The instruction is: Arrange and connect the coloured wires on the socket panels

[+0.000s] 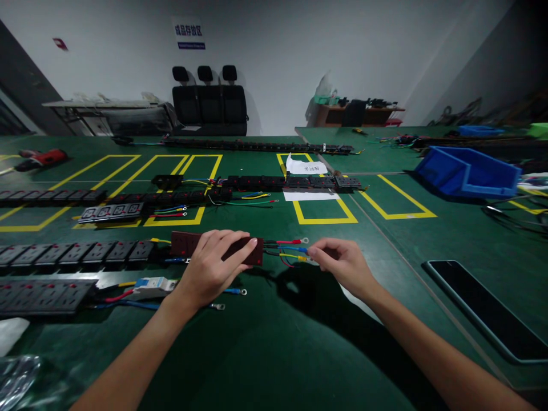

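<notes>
My left hand [209,265] is closed over a dark reddish-brown socket module [182,244], thumb along its near edge. Red, blue and yellow wires with ring terminals stick out of the module's right end. My right hand [342,262] pinches the blue wire [295,249] at its terminal end, and the fingertips hide that terminal. Beside it, the red wire's ring terminal [305,241] points right, while the yellow wire [295,258] runs just below. Left of the module lies a row of black socket modules [77,257]. Nearer me, a white-and-blue circuit breaker [154,286] sits among wires.
A phone [483,308] lies at the right. A blue bin [466,171] stands at the back right. More socket strips [257,182] and a paper sheet [306,166] lie across the green table [257,354]. A red power tool [43,158] is at far left.
</notes>
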Available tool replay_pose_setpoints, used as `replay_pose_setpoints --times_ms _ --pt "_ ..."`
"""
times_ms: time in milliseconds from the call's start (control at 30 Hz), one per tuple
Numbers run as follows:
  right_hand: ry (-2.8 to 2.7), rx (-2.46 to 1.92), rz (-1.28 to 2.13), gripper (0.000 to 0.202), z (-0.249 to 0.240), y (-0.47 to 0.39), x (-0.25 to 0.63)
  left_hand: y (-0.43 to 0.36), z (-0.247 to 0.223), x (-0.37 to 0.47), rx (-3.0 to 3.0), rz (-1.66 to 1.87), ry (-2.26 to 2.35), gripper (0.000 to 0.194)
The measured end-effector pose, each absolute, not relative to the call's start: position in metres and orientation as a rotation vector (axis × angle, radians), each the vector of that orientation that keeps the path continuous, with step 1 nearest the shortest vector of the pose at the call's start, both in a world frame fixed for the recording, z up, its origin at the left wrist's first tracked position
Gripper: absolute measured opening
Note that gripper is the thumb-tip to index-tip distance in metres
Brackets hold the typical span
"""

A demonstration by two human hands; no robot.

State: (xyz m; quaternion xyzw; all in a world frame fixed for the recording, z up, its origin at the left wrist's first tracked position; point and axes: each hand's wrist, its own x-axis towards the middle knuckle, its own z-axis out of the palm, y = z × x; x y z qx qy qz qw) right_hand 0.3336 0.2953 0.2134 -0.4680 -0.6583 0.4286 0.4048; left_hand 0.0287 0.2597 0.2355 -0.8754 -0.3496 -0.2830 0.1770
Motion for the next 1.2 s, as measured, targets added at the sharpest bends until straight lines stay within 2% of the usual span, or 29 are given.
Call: replay_pose_setpoints --times_ms 267,633,833,1200 --pt "-1.594 -1.152 1.054 0.028 0.2154 0.2953 0.3326 0.2587 0.2374 0.0283 -2.443 -0.777 -1.026 0.044" --pt "-1.579 -1.173 1.200 0.034 0.2152 0.2969 0.3311 0.2570 0.2386 0.0294 -2.457 -0.783 -1.022 0.046" --pt "-1.583 -1.163 1.133 0.039 0.2131 0.2962 0.3296 0.2570 0.2361 0.0299 -2.479 -0.746 -1.058 0.046" --pt "-1.724 -1.165 1.041 0.031 0.2104 0.2933 0.3316 0.2578 0.2319 0.0267 -2.464 -0.748 -1.144 0.050"
